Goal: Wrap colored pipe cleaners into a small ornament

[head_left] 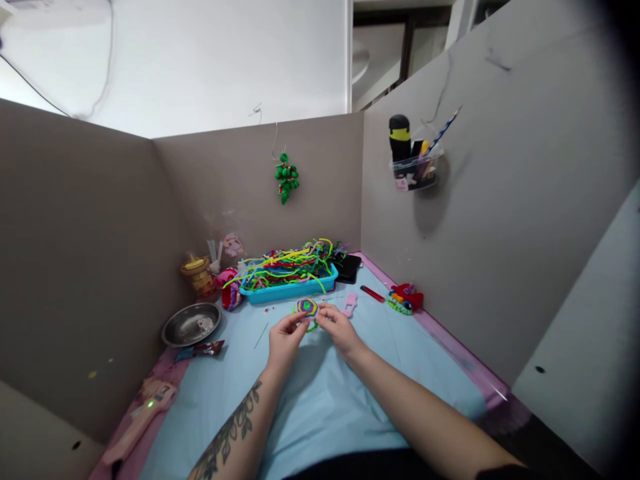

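Between my two hands is a small coiled pipe-cleaner disc in purple and yellow rings with a green centre. My left hand pinches its lower left edge. On the other side, the fingers of my right hand are closed at the disc's right edge. A bright green pipe-cleaner end curves out below it, partly hidden by fingertips. Just beyond stands a blue tray heaped with loose pipe cleaners in many colours. A pink plastic piece lies right of my right hand.
At left are a metal bowl, a crumpled wrapper and a pink device. A red cutter and coloured craft pieces lie right. Grey partitions enclose the table; a clear container hangs on one.
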`<state>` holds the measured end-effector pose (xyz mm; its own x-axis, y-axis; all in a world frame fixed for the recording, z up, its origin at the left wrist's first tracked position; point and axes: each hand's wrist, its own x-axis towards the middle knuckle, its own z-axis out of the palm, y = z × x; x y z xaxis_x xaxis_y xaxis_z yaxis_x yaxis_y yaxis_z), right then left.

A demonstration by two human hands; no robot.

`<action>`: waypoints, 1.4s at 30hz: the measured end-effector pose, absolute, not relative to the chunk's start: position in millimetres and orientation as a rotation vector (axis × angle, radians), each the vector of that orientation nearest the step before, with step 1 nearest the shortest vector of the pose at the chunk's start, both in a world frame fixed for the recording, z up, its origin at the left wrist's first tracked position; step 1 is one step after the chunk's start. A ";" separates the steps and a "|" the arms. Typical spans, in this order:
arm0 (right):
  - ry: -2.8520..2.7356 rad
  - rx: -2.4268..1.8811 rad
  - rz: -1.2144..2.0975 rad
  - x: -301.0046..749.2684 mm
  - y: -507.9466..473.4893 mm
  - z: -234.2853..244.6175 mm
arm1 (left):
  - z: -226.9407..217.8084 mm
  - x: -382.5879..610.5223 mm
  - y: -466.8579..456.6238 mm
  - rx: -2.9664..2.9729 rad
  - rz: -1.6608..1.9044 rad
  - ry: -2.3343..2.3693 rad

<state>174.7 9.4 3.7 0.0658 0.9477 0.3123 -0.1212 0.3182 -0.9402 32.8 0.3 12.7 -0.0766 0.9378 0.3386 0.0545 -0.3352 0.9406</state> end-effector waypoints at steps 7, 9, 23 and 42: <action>-1.166 -0.883 1.118 173.9 11.0 1.9 | 15.8 34.9 -2.1 1.428 1.453 1.123; -1.163 -0.883 1.101 173.8 12.0 0.9 | 17.5 35.4 -3.3 1.401 1.437 1.129; -1.214 -0.875 1.005 172.2 11.4 -2.0 | 14.3 36.4 -2.6 1.467 1.557 1.169; -1.312 -0.834 1.072 169.2 8.3 -1.4 | 9.1 38.5 -6.3 1.702 1.582 1.238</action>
